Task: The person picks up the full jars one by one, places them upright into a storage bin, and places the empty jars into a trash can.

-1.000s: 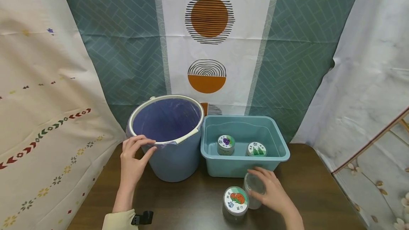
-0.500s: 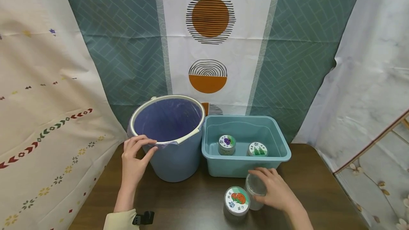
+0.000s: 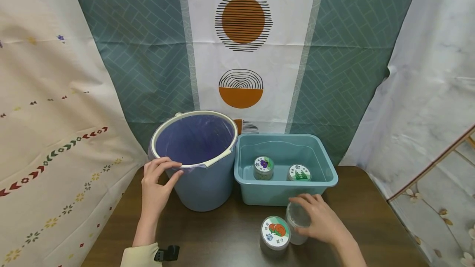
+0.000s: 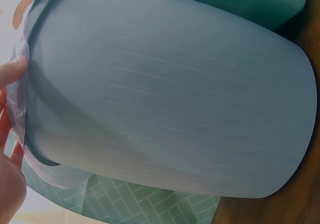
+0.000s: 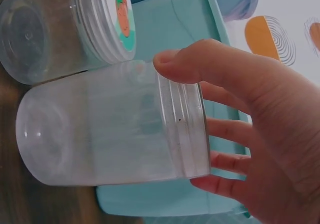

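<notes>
Low, right of centre, the right hand is clasping the clear jar by its neck, just beside the lidded jar; swinging left could topple that one. Lower left, the left hand is pinching the bag at the bucket's rim; tugging could tear it. The tub's front edge is crowding the right fingers; room is opening above.

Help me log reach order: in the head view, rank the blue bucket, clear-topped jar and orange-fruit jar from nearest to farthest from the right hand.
1. Clear-topped jar: held in the right hand.
2. Orange-fruit jar: just left of it.
3. Blue bucket: farther left and farther back.
</notes>
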`<state>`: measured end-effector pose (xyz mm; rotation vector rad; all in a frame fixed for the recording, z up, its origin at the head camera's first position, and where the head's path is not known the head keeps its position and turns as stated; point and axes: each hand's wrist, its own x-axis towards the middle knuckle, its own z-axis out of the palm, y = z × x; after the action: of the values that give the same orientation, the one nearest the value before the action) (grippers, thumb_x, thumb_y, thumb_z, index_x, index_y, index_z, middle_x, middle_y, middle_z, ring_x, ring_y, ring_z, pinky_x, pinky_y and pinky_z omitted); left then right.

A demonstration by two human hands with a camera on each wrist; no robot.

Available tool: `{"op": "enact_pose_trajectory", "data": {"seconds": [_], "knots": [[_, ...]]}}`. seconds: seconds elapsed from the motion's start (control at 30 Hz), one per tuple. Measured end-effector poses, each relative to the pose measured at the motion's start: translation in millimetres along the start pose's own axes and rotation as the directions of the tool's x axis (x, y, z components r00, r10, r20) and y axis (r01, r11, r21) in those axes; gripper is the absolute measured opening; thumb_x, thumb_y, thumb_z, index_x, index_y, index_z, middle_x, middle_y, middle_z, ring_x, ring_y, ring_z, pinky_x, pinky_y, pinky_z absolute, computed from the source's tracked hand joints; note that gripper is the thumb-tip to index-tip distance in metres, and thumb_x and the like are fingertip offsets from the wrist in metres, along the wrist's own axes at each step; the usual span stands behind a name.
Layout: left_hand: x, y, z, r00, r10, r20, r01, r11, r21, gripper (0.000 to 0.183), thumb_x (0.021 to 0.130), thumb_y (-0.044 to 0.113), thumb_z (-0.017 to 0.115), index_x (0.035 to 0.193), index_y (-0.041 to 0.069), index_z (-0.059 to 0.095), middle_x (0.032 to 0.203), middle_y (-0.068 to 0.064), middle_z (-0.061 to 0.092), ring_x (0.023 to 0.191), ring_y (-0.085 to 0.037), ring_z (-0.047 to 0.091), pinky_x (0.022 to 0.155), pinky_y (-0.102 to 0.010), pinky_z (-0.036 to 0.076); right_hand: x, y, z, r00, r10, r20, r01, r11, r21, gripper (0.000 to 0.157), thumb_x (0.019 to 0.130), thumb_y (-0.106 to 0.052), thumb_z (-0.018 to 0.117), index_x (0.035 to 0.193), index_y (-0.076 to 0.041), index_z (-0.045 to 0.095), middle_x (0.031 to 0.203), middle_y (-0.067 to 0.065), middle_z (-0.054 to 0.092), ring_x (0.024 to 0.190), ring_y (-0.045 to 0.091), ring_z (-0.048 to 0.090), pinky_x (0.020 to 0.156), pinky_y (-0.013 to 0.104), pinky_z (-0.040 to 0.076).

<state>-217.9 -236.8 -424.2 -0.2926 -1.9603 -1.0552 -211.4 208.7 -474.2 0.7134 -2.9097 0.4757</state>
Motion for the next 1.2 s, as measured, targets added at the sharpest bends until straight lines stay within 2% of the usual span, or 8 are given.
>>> {"op": "enact_pose_trajectory", "data": {"seconds": [0.2,0.37,0.57,0.67,0.87,1.2], "knots": [[-0.3,0.8,1.8,0.999,0.028,-0.015,-0.028,1.0,0.014,0.032,0.065,-0.013,0.083,0.091,0.005,0.075,0.099,-0.013,0.063,0.106,-0.004,0.043,0.095,-0.02,0.027,0,-1,-10.9,0.997,-0.071,0.016,0.071,0.996,-0.045,0.069,0.064,-0.034,0.088,0.127,-0.031,0.063,0.12,-0.003,0.06,0.099,0.018,0.049,0.074,0.037,0.049],[0.1,2.4,2.1,1.0,0.008,-0.02,-0.008,1.0,0.01,0.031,0.065,-0.016,0.081,0.09,0.001,0.074,0.097,-0.016,0.062,0.105,-0.003,0.041,0.095,-0.02,0.027,3,-4,-26.2,0.99,-0.114,0.08,0.119,0.99,-0.069,0.065,0.064,-0.033,0.087,0.125,-0.036,0.063,0.117,-0.002,0.058,0.096,0.018,0.048,0.069,0.034,0.047],[0.5,2.4,-0.5,1.0,0.001,0.0,-0.001,1.0,0.01,0.031,0.068,-0.009,0.083,0.092,0.008,0.076,0.1,-0.012,0.064,0.106,-0.002,0.041,0.095,-0.022,0.027,10,-9,-49.3,0.978,-0.168,0.124,0.178,0.981,-0.08,0.061,0.065,-0.029,0.087,0.121,-0.036,0.063,0.117,-0.002,0.058,0.102,0.023,0.05,0.071,0.038,0.048],[0.1,-0.1,-1.2,1.0,0.0,0.011,0.0,1.0,0.007,0.03,0.07,-0.006,0.084,0.094,0.01,0.076,0.101,-0.01,0.064,0.106,-0.003,0.042,0.095,-0.023,0.028,17,-13,-63.7,0.966,-0.193,0.172,0.208,0.975,-0.075,0.061,0.065,-0.027,0.088,0.119,-0.033,0.061,0.12,-0.001,0.057,0.103,0.025,0.05,0.07,0.038,0.048],[0.2,2.6,-1.1,1.0,0.028,0.001,-0.028,0.999,0.018,0.031,0.069,-0.006,0.084,0.094,0.01,0.076,0.1,-0.009,0.064,0.106,-0.003,0.042,0.094,-0.022,0.028,36,-23,-93.5,0.925,-0.238,0.295,0.268,0.961,-0.065,0.063,0.065,-0.028,0.089,0.121,-0.032,0.06,0.126,-0.001,0.056,0.103,0.024,0.05,0.067,0.034,0.049],[-1.4,2.3,-1.0,1.0,0.017,-0.003,-0.017,1.0,0.005,0.031,0.068,-0.007,0.084,0.093,0.009,0.076,0.1,-0.01,0.064,0.105,-0.003,0.042,0.093,-0.022,0.028,66,-37,-128.7,0.836,-0.354,0.42,0.406,0.913,-0.04,0.067,0.068,-0.032,0.09,0.126,-0.033,0.056,0.128,-0.003,0.054,0.11,0.023,0.052,0.08,0.037,0.052]]}}
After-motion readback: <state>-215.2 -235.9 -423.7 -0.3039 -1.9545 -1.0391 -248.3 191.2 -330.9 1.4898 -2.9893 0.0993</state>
